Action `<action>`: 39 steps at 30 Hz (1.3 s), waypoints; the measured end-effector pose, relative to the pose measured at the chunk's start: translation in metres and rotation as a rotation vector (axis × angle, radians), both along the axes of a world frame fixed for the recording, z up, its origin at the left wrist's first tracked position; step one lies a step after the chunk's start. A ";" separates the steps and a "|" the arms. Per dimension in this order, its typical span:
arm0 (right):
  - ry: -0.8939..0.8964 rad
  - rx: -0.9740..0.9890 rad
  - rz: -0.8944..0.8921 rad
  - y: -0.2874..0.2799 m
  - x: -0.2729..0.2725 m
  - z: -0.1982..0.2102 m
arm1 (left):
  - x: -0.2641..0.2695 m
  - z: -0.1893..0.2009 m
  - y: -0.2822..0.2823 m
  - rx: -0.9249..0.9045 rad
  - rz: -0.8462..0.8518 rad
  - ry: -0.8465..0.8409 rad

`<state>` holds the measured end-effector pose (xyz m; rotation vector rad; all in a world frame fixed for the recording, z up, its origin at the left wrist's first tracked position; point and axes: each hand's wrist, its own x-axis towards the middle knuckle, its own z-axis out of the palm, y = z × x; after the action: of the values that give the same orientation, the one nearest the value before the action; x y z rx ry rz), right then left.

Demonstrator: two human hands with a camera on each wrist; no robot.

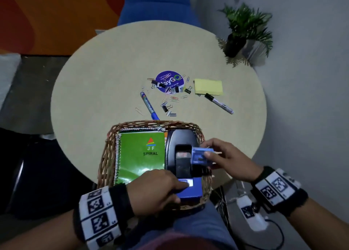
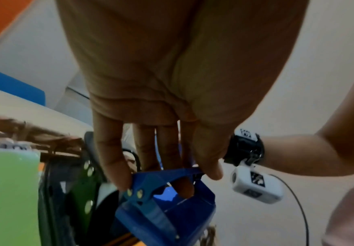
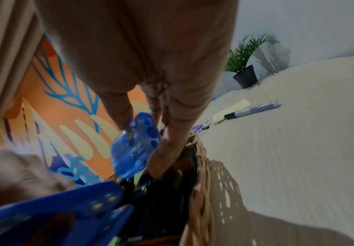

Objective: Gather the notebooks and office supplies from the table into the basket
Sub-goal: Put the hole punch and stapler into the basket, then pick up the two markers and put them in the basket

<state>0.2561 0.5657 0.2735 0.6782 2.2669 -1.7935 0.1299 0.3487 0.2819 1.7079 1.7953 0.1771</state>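
left hand [image 1: 156, 190] fingers grip blue punch [image 1: 189, 190] | right hand [image 1: 226, 160] pinches clear dispenser [image 1: 201, 156] above basket [image 1: 105, 155]

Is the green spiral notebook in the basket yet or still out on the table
In. The green spiral notebook lies flat inside the woven wicker basket, beside a black hole punch, with the rim around it.

Wicker basket [image 1: 105, 155], glossy green notebk cover [image 1: 141, 155], translucent blue plastic dispenser [image 1: 201, 155].
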 end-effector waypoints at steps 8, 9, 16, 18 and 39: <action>0.089 0.353 0.047 -0.035 0.022 -0.012 | 0.016 -0.029 0.014 -0.110 -0.024 0.107; 0.089 0.405 0.060 -0.036 0.020 -0.009 | 0.016 -0.031 0.013 -0.108 -0.026 0.119; -0.020 0.744 0.454 -0.041 -0.035 0.014 | -0.002 0.000 -0.018 0.106 0.116 -0.174; -0.066 0.821 0.548 -0.046 -0.052 0.013 | -0.021 0.005 -0.037 0.057 0.211 -0.143; -0.269 0.878 -0.060 0.132 -0.116 -0.006 | -0.232 -0.029 0.122 -0.155 0.993 0.053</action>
<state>0.1405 0.6973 0.2671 1.0297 2.7781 -0.5739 -0.1024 0.4703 0.2526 0.5960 2.4698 0.3898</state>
